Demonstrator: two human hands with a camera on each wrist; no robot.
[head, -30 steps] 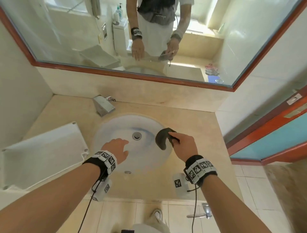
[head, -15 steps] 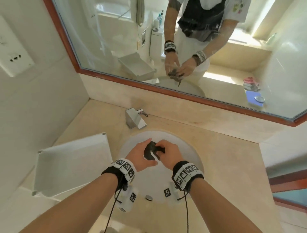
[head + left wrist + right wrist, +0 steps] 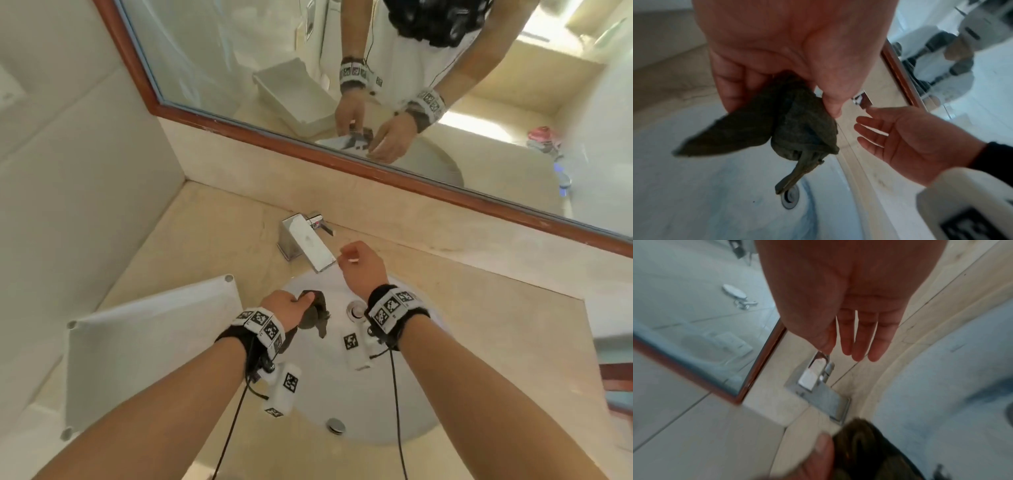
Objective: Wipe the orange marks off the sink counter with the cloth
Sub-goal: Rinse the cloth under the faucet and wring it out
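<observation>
My left hand [image 3: 287, 306] grips a bunched dark grey cloth [image 3: 315, 313] over the left side of the white basin [image 3: 329, 380]. In the left wrist view the cloth [image 3: 789, 129] hangs from my curled fingers, with one corner trailing down toward the drain [image 3: 789, 197]. My right hand [image 3: 359, 263] is open and holds nothing; its fingers reach out beside the chrome tap [image 3: 306, 245]. In the right wrist view its straight fingers [image 3: 859, 344] hover just above the tap lever [image 3: 818, 371]. I see no orange marks on the beige counter [image 3: 479, 359].
A white tray [image 3: 147, 346] stands on the counter left of the basin. A mirror with a red-brown frame [image 3: 342, 161] runs along the back wall. A tiled wall [image 3: 68, 205] closes in the left side. An overflow cap [image 3: 335, 426] sits at the basin's near edge.
The cloth passed from my right hand to my left over the basin. My right hand then let go and moved up to the tap. My view swung left and closer.
</observation>
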